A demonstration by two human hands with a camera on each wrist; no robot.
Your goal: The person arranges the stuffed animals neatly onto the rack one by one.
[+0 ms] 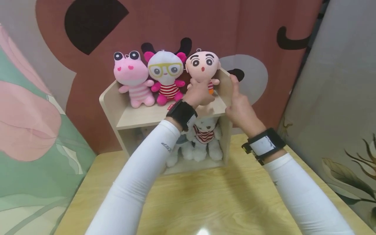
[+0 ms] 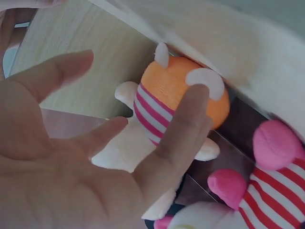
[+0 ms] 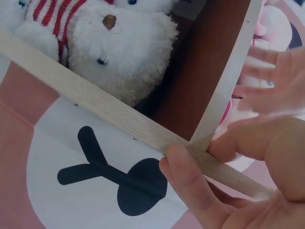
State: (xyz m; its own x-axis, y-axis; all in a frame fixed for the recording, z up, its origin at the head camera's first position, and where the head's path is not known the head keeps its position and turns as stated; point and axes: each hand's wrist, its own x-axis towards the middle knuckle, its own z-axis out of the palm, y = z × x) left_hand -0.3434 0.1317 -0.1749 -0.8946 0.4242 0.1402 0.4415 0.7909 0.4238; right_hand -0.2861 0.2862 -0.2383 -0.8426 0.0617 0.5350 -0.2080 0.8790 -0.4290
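Observation:
A small wooden shelf carries three plush dolls on its top board. My left hand is at the right-hand doll, which has thick black eyebrows. In the left wrist view its fingers spread over the doll's striped shirt and orange shorts, one fingertip right at a foot. My right hand grips the shelf's right side panel, thumb and fingers on either side of its edge in the right wrist view. Part of the right-hand doll's body is hidden behind my left hand.
Beside it sit a plush with yellow glasses and a pink frog plush. White plush bears fill the lower compartment. The shelf stands on a wooden table against a patterned curtain.

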